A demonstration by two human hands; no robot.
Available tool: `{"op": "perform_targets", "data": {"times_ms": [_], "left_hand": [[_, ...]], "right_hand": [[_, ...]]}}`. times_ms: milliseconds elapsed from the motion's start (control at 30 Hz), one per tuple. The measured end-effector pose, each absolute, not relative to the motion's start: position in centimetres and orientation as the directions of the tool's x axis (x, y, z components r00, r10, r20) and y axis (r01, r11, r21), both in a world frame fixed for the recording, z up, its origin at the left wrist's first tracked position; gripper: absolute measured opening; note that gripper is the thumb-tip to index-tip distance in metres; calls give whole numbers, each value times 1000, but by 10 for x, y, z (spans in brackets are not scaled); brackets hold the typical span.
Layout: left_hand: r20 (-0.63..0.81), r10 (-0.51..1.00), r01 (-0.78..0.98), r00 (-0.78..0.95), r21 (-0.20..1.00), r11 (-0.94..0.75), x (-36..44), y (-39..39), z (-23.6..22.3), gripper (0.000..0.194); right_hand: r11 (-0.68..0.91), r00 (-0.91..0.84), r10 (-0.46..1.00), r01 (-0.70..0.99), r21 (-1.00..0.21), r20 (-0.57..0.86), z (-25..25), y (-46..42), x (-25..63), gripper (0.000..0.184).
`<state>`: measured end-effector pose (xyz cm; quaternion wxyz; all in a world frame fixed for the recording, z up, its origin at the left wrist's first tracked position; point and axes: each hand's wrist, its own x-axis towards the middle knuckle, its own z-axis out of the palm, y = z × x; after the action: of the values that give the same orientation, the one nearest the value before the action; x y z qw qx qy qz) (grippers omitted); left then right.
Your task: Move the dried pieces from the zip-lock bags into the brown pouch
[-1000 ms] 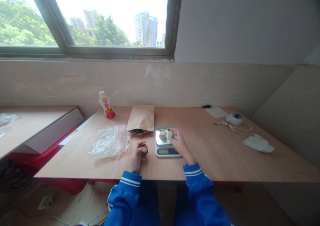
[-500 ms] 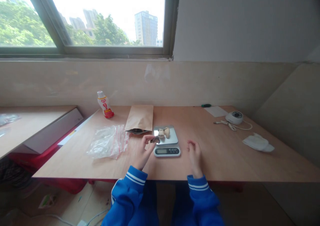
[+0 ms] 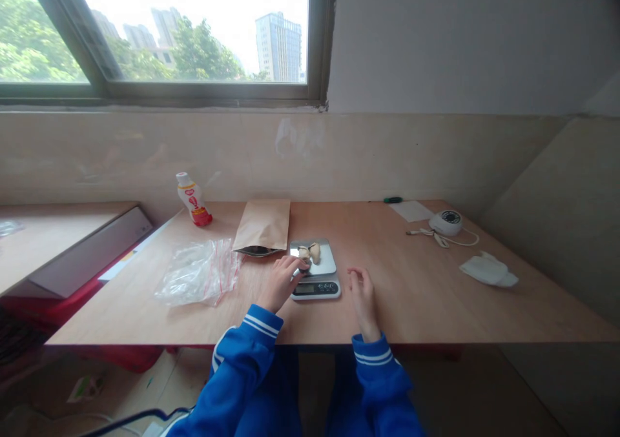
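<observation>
My left hand [image 3: 281, 283] reaches over the near left part of the kitchen scale [image 3: 327, 266]. Its fingers are closed on a small dark piece [image 3: 305, 269], which looks like a dried mushroom and is partly hidden by the fingertips. Beyond it, pale tan dried mushrooms [image 3: 315, 252] lie on the scale's metal plate. My right hand [image 3: 362, 295] rests by the scale's right side, with fingers loosely curled and apart and nothing in them. The display on the scale's front is too small to read.
Behind the scale lies a brown paper pouch [image 3: 264, 225], its mouth facing me. Left of it are clear zip bags [image 3: 198, 272] and a red and white bottle [image 3: 194, 199]. A white camera-like device [image 3: 445, 223] with a cable and a crumpled white cloth [image 3: 488, 270] lie right.
My left hand has lowered the dark mushroom piece to the scale plate. The right hand has stayed beside the scale. The whole view has shifted slightly.
</observation>
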<state>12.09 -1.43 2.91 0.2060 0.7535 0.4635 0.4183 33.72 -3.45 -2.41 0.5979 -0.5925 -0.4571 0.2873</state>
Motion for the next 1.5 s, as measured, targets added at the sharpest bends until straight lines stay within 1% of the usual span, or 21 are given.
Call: {"op": "perform_targets", "data": {"times_ms": [100, 167, 233, 300, 367, 433, 533, 633, 767, 833, 933, 1000, 1100, 1133, 1200, 1267, 1333, 1400, 1500], "left_hand": [[465, 863, 525, 197, 693, -494, 121, -16, 30, 10], [486, 859, 527, 161, 694, -491, 123, -18, 34, 13], [489, 867, 512, 93, 724, -463, 125, -19, 39, 18], [465, 885, 497, 22, 763, -413, 128, -16, 42, 23], [426, 904, 517, -19, 778, -356, 131, -10, 45, 27], [402, 915, 577, -26, 754, -315, 135, -1, 47, 25], [409, 912, 625, 2, 711, -321, 139, 8, 48, 31], [409, 912, 615, 13, 716, -330, 136, 12, 45, 30], [381, 925, 576, 7, 754, -315, 129, 12, 39, 39], [359, 933, 524, -8, 796, -302, 127, 11, 36, 43], [337, 940, 469, -44, 838, -278, 128, 10, 30, 42], [353, 932, 448, -84, 849, -281, 127, 10, 25, 41], [399, 894, 405, -201, 865, -295, 120, 11, 16, 38], [399, 881, 383, -252, 878, -288, 117, 11, 12, 37], [355, 871, 319, -340, 914, -249, 110, 11, 5, 37], [285, 876, 243, -389, 949, -201, 105, 12, -1, 38], [246, 883, 194, -400, 964, -181, 103, 12, -5, 38], [258, 882, 203, -394, 960, -191, 103, 12, -6, 37], [309, 869, 272, -387, 939, -213, 104, 12, -5, 35]], "right_hand": [[191, 298, 910, 320, -928, 290, -17, -40, 332, 33], [242, 227, 906, 413, -878, 357, -12, -41, 328, 34], [302, 147, 892, 509, -806, 427, -8, -37, 323, 31], [371, 37, 874, 594, -714, 484, -3, -27, 318, 32], [429, -79, 860, 648, -629, 505, 2, -11, 314, 40], [469, -170, 852, 670, -576, 496, 8, 6, 309, 46], [496, -236, 848, 669, -553, 475, 14, 27, 305, 42], [481, -188, 851, 655, -583, 490, 17, 32, 309, 36], [406, 17, 860, 584, -703, 510, 12, 20, 333, 30], [348, 120, 872, 531, -772, 475, 5, 12, 349, 30], [267, 194, 897, 476, -838, 397, -7, 3, 367, 30], [239, 229, 891, 499, -833, 393, -12, -3, 371, 29], [267, 242, 839, 599, -755, 488, -13, -16, 366, 29], [299, 207, 825, 630, -717, 525, -11, -22, 362, 29], [385, 70, 815, 677, -627, 576, -7, -34, 353, 29], [472, -93, 806, 696, -540, 584, -2, -44, 346, 28], [528, -208, 795, 701, -480, 570, 1, -49, 342, 28], [566, -284, 785, 690, -450, 551, 3, -51, 340, 29], [606, -362, 770, 673, -424, 525, 3, -49, 338, 30]]}}
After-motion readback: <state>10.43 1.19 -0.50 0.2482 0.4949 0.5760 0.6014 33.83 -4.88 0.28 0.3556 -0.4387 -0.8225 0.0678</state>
